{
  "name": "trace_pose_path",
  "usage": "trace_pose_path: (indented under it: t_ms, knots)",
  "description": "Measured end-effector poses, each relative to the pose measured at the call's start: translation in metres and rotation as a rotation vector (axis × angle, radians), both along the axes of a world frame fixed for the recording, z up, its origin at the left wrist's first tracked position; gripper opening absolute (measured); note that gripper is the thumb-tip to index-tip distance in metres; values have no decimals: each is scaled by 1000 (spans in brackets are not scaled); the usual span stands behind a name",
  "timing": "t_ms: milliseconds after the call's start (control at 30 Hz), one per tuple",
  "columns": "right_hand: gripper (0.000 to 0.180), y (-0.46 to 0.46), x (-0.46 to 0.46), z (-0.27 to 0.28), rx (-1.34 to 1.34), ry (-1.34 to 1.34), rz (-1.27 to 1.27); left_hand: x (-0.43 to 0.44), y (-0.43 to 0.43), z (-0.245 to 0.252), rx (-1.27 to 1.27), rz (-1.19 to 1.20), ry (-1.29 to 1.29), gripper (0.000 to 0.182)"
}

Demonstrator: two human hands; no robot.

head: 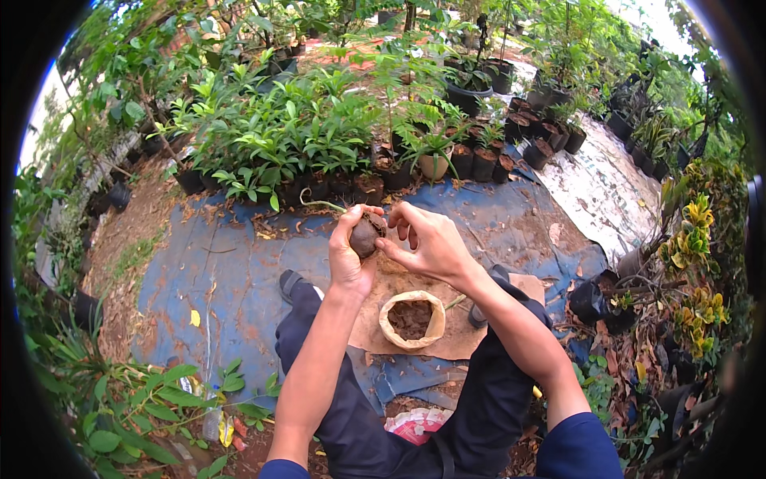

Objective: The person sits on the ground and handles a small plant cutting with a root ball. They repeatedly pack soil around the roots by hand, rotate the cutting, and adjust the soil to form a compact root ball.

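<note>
My left hand [350, 251] is closed around a round brown seed or tuber [365, 237] with rough fibres on its upper right side. A curled pale green stem [322, 203] extends leftward from behind my left fingers. My right hand [428, 242] is at the right of the brown ball, its thumb tip touching or almost touching it. The right fingers are bent and apart, with nothing seen between them. Below both hands, between my legs, stands a pale bag [441, 323] with a rolled rim, partly filled with brown soil [410, 317].
The bag rests on a brown sheet [374, 335] over a blue tarpaulin [239, 287]. Leafy potted plants [287, 132] and black soil-filled bags [483, 164] line the far side. Black pots [592, 296] stand at right; a plastic bottle [212, 424] lies lower left.
</note>
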State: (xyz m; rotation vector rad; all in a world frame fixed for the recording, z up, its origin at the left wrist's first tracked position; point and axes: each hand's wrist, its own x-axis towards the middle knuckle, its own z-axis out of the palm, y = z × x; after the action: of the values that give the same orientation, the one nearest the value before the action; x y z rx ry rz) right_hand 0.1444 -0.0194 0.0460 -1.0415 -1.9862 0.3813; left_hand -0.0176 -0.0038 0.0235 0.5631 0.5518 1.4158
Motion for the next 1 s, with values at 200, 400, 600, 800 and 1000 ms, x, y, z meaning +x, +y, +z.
trace_pose_path:
  t_ms: [200,400,600,800,1000]
  knots:
    - [33,5,7,3,-94,6,115,0,-4,2,117,-43,53,17]
    - [25,6,14,2,48,-96,127,-3,-5,0,108,-129,157,16]
    - [21,10,12,-9,148,-98,112,-3,-3,-5,60,-126,154,18]
    - [25,16,15,-6,14,28,241,-5,-2,-7,33,-158,149,21]
    - [26,10,20,3,-76,-40,209,-7,-3,-3,88,-174,185,18]
